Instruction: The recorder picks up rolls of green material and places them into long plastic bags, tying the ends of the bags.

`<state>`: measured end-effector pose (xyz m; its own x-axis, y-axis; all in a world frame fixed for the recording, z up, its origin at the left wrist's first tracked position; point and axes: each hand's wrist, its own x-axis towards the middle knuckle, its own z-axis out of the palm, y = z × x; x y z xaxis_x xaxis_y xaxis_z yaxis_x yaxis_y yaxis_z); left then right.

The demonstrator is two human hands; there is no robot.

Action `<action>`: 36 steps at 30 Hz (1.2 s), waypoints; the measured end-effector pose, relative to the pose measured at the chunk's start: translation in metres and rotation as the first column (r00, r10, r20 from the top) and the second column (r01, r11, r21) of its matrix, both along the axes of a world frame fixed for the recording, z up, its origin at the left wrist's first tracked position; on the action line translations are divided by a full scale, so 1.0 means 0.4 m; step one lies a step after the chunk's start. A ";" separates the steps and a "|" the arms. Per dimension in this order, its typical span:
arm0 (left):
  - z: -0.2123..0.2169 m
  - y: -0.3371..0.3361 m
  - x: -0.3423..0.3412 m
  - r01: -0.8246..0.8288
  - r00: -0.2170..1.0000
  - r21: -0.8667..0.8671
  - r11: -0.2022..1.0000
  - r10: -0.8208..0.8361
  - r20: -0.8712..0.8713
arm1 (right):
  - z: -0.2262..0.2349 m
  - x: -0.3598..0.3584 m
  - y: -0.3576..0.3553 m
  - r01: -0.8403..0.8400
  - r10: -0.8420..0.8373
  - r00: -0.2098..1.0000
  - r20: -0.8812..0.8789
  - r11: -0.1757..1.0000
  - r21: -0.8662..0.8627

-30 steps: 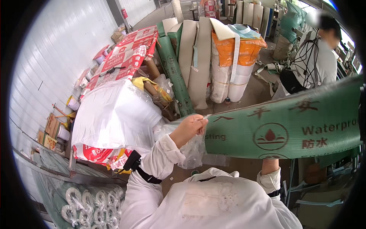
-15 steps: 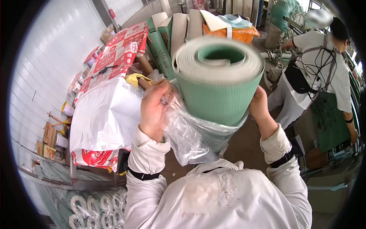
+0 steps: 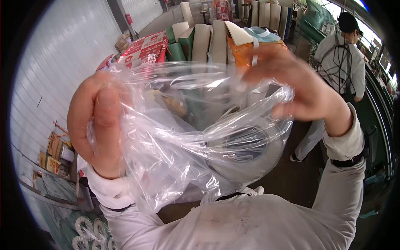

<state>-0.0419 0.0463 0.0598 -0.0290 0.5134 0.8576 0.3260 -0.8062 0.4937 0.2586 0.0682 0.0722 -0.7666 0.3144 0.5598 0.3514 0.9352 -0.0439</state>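
Note:
A clear plastic bag (image 3: 187, 137) is stretched wide between my two hands, close to the camera. My left hand (image 3: 98, 125) pinches its left edge, thumb on top. My right hand (image 3: 304, 91) grips the right edge, blurred. Through the film I see the round end of a green roll of sheeting (image 3: 246, 150), low against my chest and partly veiled by the bag.
Upright rolls of sheeting (image 3: 208, 39) and an orange sack (image 3: 246, 48) stand ahead. Red printed cartons (image 3: 143, 48) lie at the left along a white panelled wall. Another person (image 3: 339, 62) in pale work clothes stands at the upper right. Dark floor (image 3: 291, 179) lies below.
The green roll has dropped from in front of the camera to my chest. Both hands have come up and pulled the plastic bag open wide.

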 end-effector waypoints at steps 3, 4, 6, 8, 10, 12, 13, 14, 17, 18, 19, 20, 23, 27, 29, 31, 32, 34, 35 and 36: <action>0.031 -0.004 0.015 -0.077 0.995 0.024 0.997 0.075 0.067 | 0.012 -0.029 -0.090 0.233 -0.137 0.797 0.589 0.968 -0.090; 0.031 0.002 0.006 -0.061 0.996 -0.016 0.998 0.061 0.057 | 0.022 0.017 -0.078 0.327 -0.289 0.767 0.573 0.944 0.039; 0.020 0.035 -0.019 -0.056 0.997 -0.052 0.997 0.059 0.043 | 0.070 0.125 -0.046 0.401 -0.483 0.762 0.431 0.875 0.271; 0.003 0.050 -0.054 0.009 0.999 0.086 0.996 -0.006 -0.039 | 0.132 0.201 -0.050 0.458 -0.495 0.865 0.080 0.844 0.280; -0.025 0.077 -0.055 0.082 0.995 0.052 0.995 -0.085 0.047 | 0.135 0.335 -0.089 0.504 -0.526 0.743 -0.414 0.846 -0.171; -0.049 0.102 -0.049 0.241 0.967 -0.218 0.946 -0.253 -0.031 | 0.087 0.324 -0.109 0.150 -0.442 0.663 -0.604 0.870 -0.470; -0.070 0.134 -0.077 0.214 0.949 -0.203 0.955 -0.253 -0.189 | 0.047 0.316 -0.085 0.076 -0.542 0.652 -0.531 0.743 -0.665; -0.082 0.137 -0.060 0.317 0.914 -0.288 0.904 -0.372 -0.162 | 0.024 0.287 -0.069 0.182 -0.513 0.770 -0.379 0.746 -0.641; -0.062 0.140 0.099 0.484 0.863 -0.163 0.860 -0.500 -0.074 | -0.024 0.141 -0.016 -0.213 -0.576 0.477 -0.664 0.657 -0.723; -0.045 0.147 0.137 0.416 0.900 -0.140 0.899 -0.429 -0.082 | -0.023 0.129 0.013 -0.411 -0.484 0.391 -0.783 0.669 -0.619; -0.045 0.146 0.170 0.573 0.819 -0.147 0.806 -0.556 0.141 | -0.001 0.052 0.021 -0.556 -0.432 0.250 -0.867 0.669 -0.493; -0.037 0.139 0.208 0.723 0.668 -0.092 0.685 -0.658 0.348 | -0.010 0.054 0.035 -0.555 -0.424 0.259 -0.868 0.670 -0.493; -0.067 0.150 0.249 1.000 0.010 -0.026 -0.009 -0.758 0.652 | -0.037 0.012 0.051 -0.892 -0.307 0.125 -0.943 0.382 -0.242; -0.072 0.143 0.277 0.944 -0.250 0.002 -0.331 -0.709 0.660 | -0.019 -0.062 -0.002 -0.881 -0.123 0.305 -0.944 0.341 -0.329; -0.042 0.106 0.268 0.930 0.269 -0.358 0.086 -0.823 0.500 | -0.005 -0.046 -0.017 -0.681 0.042 0.508 -0.861 0.632 -0.371; -0.037 0.087 0.263 0.843 0.455 -0.390 0.370 -0.878 0.149 | -0.004 -0.078 -0.019 -0.268 0.151 0.700 -0.698 0.961 -0.061; -0.033 0.077 0.270 0.720 0.586 -0.301 0.625 -0.780 -0.219 | 0.030 -0.078 -0.026 -0.151 0.212 0.862 -0.460 0.974 0.167; -0.045 0.070 0.273 0.734 0.597 -0.133 0.666 -0.725 -0.343 | 0.052 -0.103 -0.026 -0.101 0.190 0.963 -0.193 0.913 0.396; -0.074 0.075 0.259 0.706 0.652 -0.132 0.696 -0.711 -0.262 | 0.042 -0.133 -0.024 -0.146 0.197 0.968 -0.158 0.948 0.284; -0.091 0.072 0.242 0.674 0.705 -0.132 0.727 -0.686 -0.179 | 0.033 -0.155 -0.024 -0.191 0.212 0.970 -0.122 0.967 0.167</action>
<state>0.0550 0.0753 0.0235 0.5147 0.3696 0.7736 -0.2047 -0.8232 0.5296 0.1968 0.0585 0.0855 -0.7175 0.0635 0.6936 0.1556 0.9853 0.0707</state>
